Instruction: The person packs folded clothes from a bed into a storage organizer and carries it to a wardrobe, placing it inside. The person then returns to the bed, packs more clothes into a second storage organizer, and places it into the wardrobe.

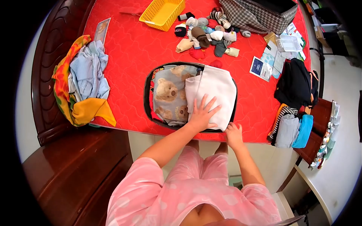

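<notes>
Your left hand lay flat, fingers spread wide, on the folded white cloth that sat in the right half of the open black case on the red mattress. Your right hand was at the near right corner of that case, fingers curled at its edge; you could not tell from this view whether it gripped the rim or only touched it.

As a judgement, the packing was partly done. The case already held the white cloth and, just left of it, a grey cloth with bear prints, and the two together covered nearly all of the case's floor. The case was open and not closed up.

Much was left outside. A heap of rolled socks lay far from you, beyond the case, beside a yellow basket. A pile of light blue and orange clothes sat at the left edge of the mattress. Folded grey and blue clothes and a black garment lay to the right, with papers near them. A checked bag stood at the far right
</notes>
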`<state>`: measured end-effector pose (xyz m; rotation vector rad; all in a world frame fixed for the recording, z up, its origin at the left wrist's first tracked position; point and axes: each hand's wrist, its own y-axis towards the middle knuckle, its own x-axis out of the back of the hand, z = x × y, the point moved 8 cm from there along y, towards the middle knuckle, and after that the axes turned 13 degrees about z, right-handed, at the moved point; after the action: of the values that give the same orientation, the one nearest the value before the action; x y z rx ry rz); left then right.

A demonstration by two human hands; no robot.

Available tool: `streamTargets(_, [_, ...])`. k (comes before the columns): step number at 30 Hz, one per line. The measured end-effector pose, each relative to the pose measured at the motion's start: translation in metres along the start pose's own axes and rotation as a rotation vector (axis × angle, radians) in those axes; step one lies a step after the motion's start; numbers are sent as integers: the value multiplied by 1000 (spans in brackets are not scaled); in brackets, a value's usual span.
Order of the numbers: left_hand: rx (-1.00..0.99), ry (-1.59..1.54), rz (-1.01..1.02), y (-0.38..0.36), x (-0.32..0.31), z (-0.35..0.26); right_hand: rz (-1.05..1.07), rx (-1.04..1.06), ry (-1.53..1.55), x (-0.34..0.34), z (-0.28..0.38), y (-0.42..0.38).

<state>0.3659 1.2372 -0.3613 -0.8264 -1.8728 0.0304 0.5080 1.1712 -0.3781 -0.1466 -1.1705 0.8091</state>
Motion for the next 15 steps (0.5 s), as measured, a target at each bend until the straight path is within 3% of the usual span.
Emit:
streamTargets(3, [70, 104, 48, 6, -12, 4, -116, 101, 91, -5, 2, -1])
streamTargets(8, [143, 230, 54, 14, -27, 14, -75, 139, 103, 6, 0, 1])
streamTargets(14, [-7, -130, 43, -7, -4, 25, -130, 90, 99, 19, 24, 12])
streamTargets(15, [58, -137, -68, -16, 2, 40, -119, 70, 118, 18, 31, 14])
